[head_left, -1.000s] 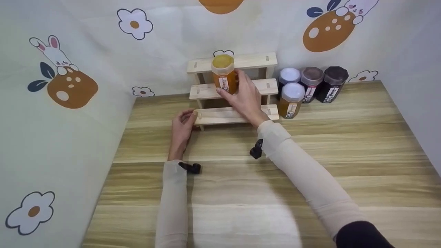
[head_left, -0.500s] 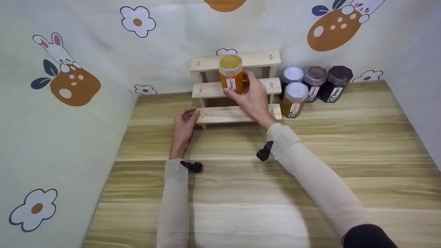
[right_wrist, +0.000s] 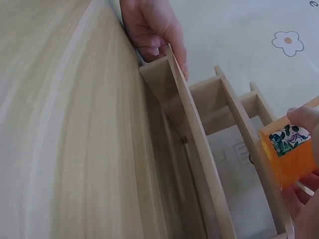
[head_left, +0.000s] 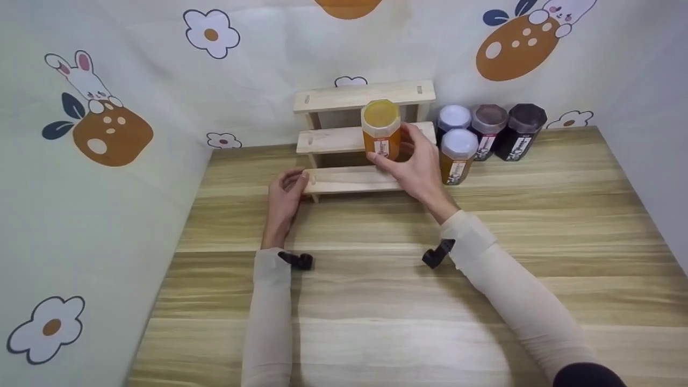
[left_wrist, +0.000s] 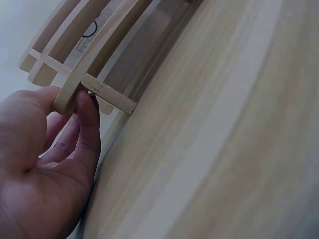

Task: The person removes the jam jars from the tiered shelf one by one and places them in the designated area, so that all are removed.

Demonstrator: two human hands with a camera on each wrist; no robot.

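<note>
A three-step wooden shelf rack point(head_left: 349, 180) stands against the back wall. At its lowest step, the left end is pinched by my left hand point(head_left: 283, 201); the left wrist view shows the thumb and fingers on either side of the board point(left_wrist: 75, 87). My right hand point(head_left: 422, 166) grips an orange jar point(head_left: 381, 141) with a yellowish lid, upright in front of the middle step. The right wrist view has the jar point(right_wrist: 289, 152) close by the middle board point(right_wrist: 249, 129); whether it touches the wood I cannot tell.
Right of the rack, several jars stand on the wood-grain table point(head_left: 376, 301): an amber one point(head_left: 456, 166) in front, with a white-lidded jar point(head_left: 453, 118), a brown-lidded jar point(head_left: 488, 129) and a dark jar point(head_left: 518, 134) behind. Patterned walls point(head_left: 161, 97) enclose the back and sides.
My right hand has carried the orange jar rightward and a little toward me, from the left-middle of the rack to right of its centre. The left hand keeps its hold on the rack's end.
</note>
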